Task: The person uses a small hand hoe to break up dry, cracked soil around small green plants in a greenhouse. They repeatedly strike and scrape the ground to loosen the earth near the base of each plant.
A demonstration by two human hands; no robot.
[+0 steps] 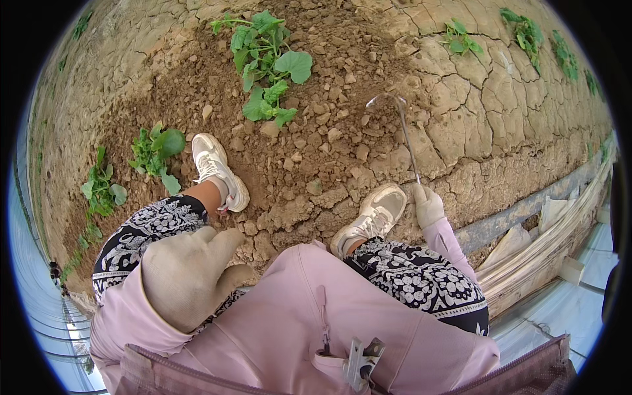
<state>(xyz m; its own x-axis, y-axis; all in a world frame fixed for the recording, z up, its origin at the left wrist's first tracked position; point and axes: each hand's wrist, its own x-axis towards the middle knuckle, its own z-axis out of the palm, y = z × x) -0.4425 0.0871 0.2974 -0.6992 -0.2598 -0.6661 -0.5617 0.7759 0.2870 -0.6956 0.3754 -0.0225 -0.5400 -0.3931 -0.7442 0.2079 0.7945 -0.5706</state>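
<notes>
My right hand (pixel 427 204), in a pale knit glove, grips the near end of a thin-shafted hand hoe (pixel 407 133) beside my right shoe. The hoe's curved metal head (pixel 386 98) rests at the boundary between crumbled soil (pixel 340 98) and cracked crust. Over my left knee lies my gloved left hand (pixel 190 271), thumb spread from the fingers; I see nothing held in it. In front of me a leafy green vine plant (pixel 269 59), seemingly a cucumber or melon, grows from the loosened clods.
Smaller plants (pixel 157 148) grow left of my left shoe (pixel 217 170). More seedlings (pixel 461 38) stand in dry cracked ground (pixel 474 103) at the upper right. My right shoe (pixel 373 217) is near the hoe. A grey rail (pixel 523 212) and gathered plastic sheeting (pixel 548 247) edge the right side.
</notes>
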